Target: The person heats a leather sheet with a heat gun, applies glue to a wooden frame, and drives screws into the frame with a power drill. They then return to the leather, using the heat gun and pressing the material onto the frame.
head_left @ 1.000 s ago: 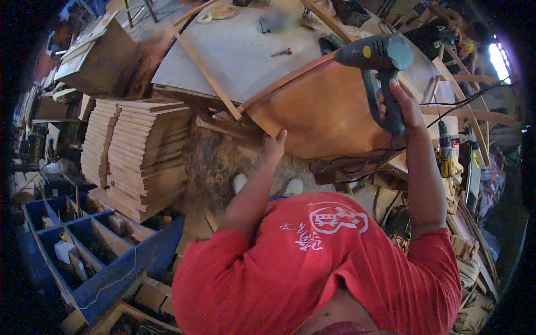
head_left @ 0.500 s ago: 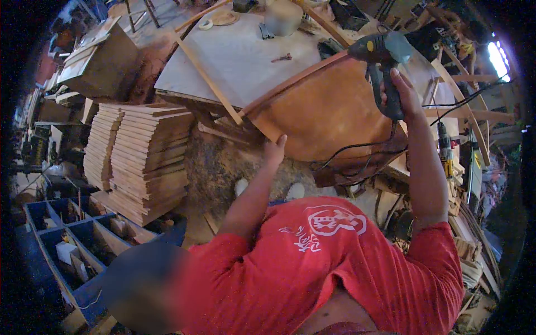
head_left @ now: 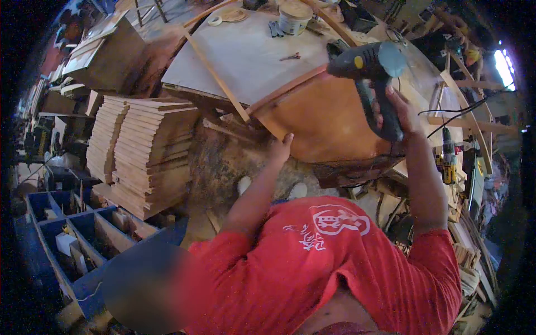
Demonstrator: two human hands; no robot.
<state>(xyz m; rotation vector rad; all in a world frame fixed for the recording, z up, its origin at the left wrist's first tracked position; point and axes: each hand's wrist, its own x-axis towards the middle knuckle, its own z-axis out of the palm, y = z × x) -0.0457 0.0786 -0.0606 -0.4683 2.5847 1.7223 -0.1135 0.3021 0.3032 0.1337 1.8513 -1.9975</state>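
My right hand (head_left: 399,113) is wrapped round the handle of a dark heat-gun-like power tool (head_left: 364,62), which is over the right part of an orange-brown curved panel (head_left: 329,120). The tool's narrow end points left, near the panel's upper edge. My left hand (head_left: 282,148) is at the panel's lower left edge, thumb on top and the other fingers hidden beneath. Behind the panel is a pale work table (head_left: 245,50), with a thin wooden strip (head_left: 215,72) lying across its left part.
A tall stack of wooden slats (head_left: 148,151) stands left, above a blue compartment box (head_left: 89,223). A white bucket (head_left: 294,18) and a tape roll (head_left: 215,20) lie on the table. A yellow drill (head_left: 448,159) hangs at the right, near black cables.
The power tool in my right hand has moved left and slightly down over the panel. The cable that looped below the tool no longer shows there. My left hand stays at the panel's edge.
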